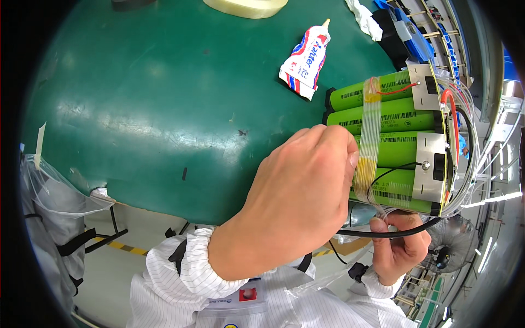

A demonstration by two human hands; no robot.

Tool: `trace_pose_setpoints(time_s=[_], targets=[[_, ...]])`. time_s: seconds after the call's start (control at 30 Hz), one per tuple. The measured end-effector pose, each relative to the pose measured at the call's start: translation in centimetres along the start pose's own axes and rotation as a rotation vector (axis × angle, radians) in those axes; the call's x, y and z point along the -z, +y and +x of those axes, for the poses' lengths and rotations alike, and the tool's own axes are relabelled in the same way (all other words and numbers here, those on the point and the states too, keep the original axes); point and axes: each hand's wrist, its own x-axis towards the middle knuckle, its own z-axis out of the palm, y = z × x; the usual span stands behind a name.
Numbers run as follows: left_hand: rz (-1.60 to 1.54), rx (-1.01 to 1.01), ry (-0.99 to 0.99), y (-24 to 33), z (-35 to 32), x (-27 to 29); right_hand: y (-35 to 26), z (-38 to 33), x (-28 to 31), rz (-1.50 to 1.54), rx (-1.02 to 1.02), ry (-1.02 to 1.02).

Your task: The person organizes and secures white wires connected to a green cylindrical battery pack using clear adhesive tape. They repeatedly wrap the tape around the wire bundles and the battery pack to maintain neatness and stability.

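Note:
A battery pack (402,145) of several green cylindrical cells lies at the right of the table, with metal plates on its right end. A flat band of thin clear wires (371,126) runs across the cells under yellowish tape. My left hand (301,186) is closed at the pack's lower left, its fingertips hidden behind the knuckles and close to the band. Below the pack, my right hand (402,246) pinches the clear wires where they leave the band. A thick black cable (404,232) crosses in front of its fingers. Further clear wires loop around the pack's right end.
A white glue tube (307,61) with red and blue print lies beyond the pack on the green table (136,109). At the far edge is a roll of cream tape (246,6). A clear plastic bag (60,188) hangs at the left edge. A fan (451,243) stands below right.

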Motion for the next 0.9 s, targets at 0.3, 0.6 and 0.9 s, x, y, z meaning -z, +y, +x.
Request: trace_pose_setpoints(time_s=[0.3,0.6,0.9], targets=[[0.041,-0.057,0.015,0.1,0.2,0.0,0.0,0.0,0.0,0.011,-0.006,0.002],[0.113,-0.166,0.046,-0.2,-0.4,-0.2,-0.1,0.1,-0.1,0.019,0.017,0.001],[0.165,-0.207,0.029,0.4,-1.2,0.3,0.1,0.1,-0.1,0.023,0.029,-0.009]])
